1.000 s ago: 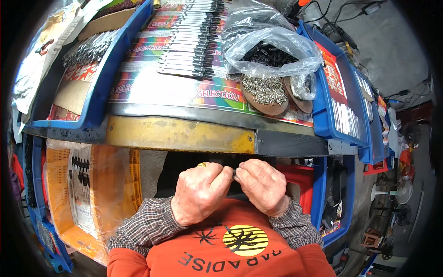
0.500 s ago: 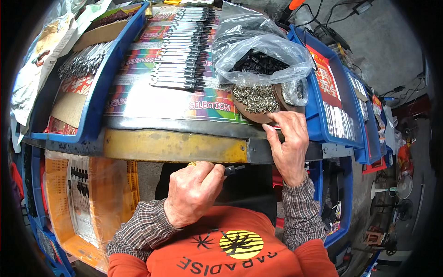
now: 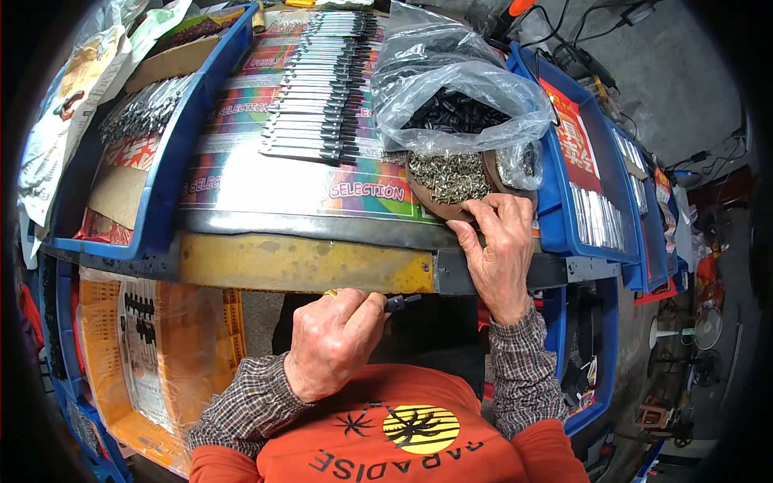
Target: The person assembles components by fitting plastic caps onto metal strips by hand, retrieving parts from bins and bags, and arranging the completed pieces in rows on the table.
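Note:
My left hand (image 3: 336, 342) is closed around a small black plastic piece (image 3: 403, 303), whose end sticks out past the thumb and forefinger, just below the table's front edge. The rest of that piece is hidden in the fist. At the near rim of a round brown dish (image 3: 427, 196) is my right hand (image 3: 501, 249), thumb and forefinger bent but apart. Small silver metal fittings (image 3: 451, 175) like screws or rivets fill the dish. Directly behind it lies a clear plastic bag (image 3: 515, 105), its mouth open on many black plastic pieces (image 3: 459, 111).
A column of slim silver-and-black pieces (image 3: 318, 101) lies on the printed table top (image 3: 241, 177). Blue bins (image 3: 165, 161) with metal parts flank the table left; another blue bin (image 3: 592, 241) stands right. An orange crate (image 3: 189, 354) sits below the yellow table edge (image 3: 306, 259).
My right hand has shifted slightly left and down along the dish's rim. My left hand has stayed nearly in place, still holding the black piece.

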{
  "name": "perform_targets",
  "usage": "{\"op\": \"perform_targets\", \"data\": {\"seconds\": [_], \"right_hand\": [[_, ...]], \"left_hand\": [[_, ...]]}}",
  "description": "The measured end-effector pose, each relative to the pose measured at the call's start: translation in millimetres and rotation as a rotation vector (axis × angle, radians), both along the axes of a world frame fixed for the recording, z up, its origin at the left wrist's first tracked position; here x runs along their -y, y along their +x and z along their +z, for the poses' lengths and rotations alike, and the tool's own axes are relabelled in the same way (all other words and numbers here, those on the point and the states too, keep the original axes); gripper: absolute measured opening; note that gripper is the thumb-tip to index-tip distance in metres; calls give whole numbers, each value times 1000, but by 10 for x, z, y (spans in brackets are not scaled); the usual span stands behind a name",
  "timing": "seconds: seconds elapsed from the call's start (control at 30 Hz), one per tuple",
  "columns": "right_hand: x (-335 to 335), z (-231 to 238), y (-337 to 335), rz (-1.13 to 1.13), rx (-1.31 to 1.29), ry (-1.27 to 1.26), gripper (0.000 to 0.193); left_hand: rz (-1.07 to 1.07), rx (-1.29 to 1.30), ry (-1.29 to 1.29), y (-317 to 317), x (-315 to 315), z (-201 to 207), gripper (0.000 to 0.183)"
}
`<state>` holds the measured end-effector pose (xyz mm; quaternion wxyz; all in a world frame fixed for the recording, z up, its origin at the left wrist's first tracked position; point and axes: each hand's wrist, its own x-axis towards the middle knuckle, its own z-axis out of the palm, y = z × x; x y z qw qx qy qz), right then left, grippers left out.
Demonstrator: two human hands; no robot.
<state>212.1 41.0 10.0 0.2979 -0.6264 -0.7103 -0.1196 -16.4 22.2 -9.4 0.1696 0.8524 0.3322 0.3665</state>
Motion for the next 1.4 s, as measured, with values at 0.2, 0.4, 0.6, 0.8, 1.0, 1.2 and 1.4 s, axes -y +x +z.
{"op": "perform_targets", "data": {"seconds": [0.2, 0.4, 0.6, 0.8, 1.0, 1.2, 1.4], "right_hand": [[-26, 14, 15, 102, -116, -26, 17], [-46, -6, 11, 134, -229, -73, 12], [-36, 2, -1, 108, -287, -115, 10], [-17, 9, -16, 115, -290, -99, 9], [48, -26, -46, 173, -277, -21, 9], [435, 66, -351, 371, -510, -134, 11], [573, -57, -473, 501, -567, -138, 12]], "left_hand": [[-7, -9, -23, -7, 24, 32, 28], [14, -11, -32, -36, 59, 3, 26], [-4, 23, -72, -46, 58, -2, 24], [-10, 39, -70, -47, 50, -20, 23], [-25, 43, -109, -50, 67, -20, 23], [-53, 52, -171, -65, 80, 2, 21], [-56, 69, -175, -46, 94, 12, 20]]}}
